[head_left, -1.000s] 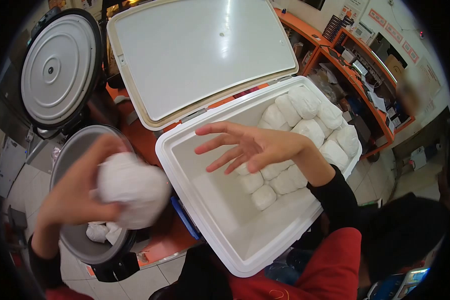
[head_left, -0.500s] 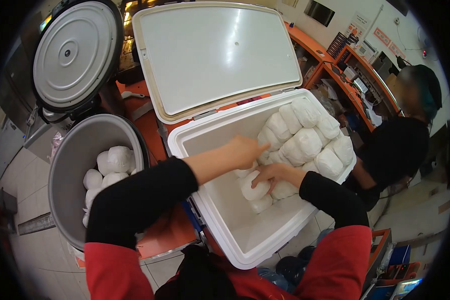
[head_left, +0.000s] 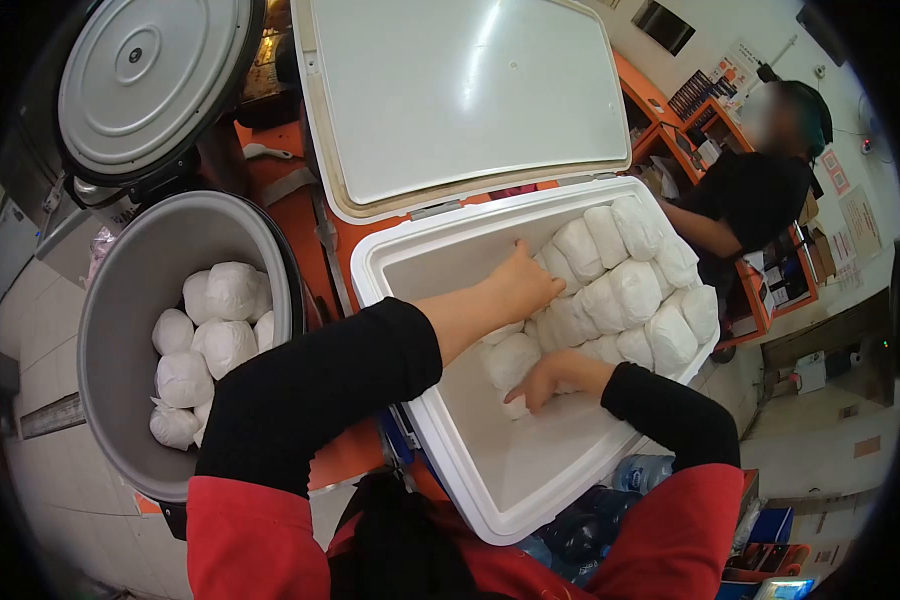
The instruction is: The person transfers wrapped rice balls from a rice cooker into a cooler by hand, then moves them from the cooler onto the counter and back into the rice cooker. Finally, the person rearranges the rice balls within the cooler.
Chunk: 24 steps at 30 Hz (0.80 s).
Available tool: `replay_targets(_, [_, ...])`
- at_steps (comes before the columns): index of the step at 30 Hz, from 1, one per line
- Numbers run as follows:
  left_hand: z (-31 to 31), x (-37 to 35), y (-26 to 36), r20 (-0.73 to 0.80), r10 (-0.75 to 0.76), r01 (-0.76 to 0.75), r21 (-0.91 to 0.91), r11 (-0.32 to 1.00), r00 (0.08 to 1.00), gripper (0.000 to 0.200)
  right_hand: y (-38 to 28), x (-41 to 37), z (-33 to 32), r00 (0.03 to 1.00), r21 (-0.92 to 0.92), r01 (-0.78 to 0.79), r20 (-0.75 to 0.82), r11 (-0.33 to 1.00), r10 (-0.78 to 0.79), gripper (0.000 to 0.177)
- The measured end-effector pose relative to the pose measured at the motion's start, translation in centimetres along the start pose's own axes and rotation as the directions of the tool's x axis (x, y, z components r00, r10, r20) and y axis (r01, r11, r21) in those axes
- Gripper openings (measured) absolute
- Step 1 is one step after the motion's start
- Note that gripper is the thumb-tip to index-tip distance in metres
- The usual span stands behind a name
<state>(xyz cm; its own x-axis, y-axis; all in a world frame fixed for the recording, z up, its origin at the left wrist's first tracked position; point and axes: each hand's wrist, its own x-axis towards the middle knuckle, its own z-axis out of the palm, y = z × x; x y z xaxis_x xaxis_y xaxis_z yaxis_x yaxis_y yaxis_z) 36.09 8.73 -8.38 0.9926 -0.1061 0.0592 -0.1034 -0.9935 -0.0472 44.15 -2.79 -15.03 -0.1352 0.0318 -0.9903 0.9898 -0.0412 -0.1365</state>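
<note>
Since the earlier frame, both hands have slid lower along the packed stack. White cooler (head_left: 425, 262), lid (head_left: 470, 100) raised: wrapped white bundles (head_left: 630, 290) fill its right half. Grey pot (head_left: 120, 300), just beside it: loose bundles (head_left: 220, 330) heaped inside. Left hand (head_left: 525, 285) lies flat, fingers together, against the stack. Right hand (head_left: 560, 375), fingers loosely spread, rests on the nearest bundle, gripping nothing.

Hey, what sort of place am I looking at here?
Probably a small food shop's kitchen or prep area. A huge cooker pot holds wrapped white bundles, more of them fill a white cooler, and a co-worker stands by orange counters.
</note>
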Motion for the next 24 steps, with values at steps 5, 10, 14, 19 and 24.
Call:
replay_targets(5, [-0.2,0.2,0.1,0.007,-0.036,0.037,-0.022,0.999,0.999,0.037,0.9,4.7,1.4,0.993,0.144,0.03,-0.119,0.989,-0.013,0.088])
replay_targets(10, [0.1,0.3,0.1,-0.032,-0.048,0.047,-0.023,0.999,0.998,0.022,4.2,6.2,1.6,0.967,0.084,0.172,-0.206,0.981,-0.152,0.078])
replay_targets(14, [-0.5,0.1,0.0,0.026,-0.049,0.05,-0.039,0.998,0.998,0.024,2.3,1.5,-1.6,0.997,0.308,0.008,-0.081,0.951,0.018,0.07])
replay_targets(19, [-0.8,0.0,0.0,0.055,-0.085,0.088,-0.058,0.994,0.995,0.031,2.4,1.4,-1.5,0.792,-0.006,0.064,-0.608,0.998,-0.054,0.065])
replay_targets(24, [-0.6,0.0,-0.1,0.024,-0.065,0.067,-0.073,0.995,0.998,0.029,2.0,1.8,-0.7,0.8,-0.019,-0.159,-0.589,0.987,0.117,0.062])
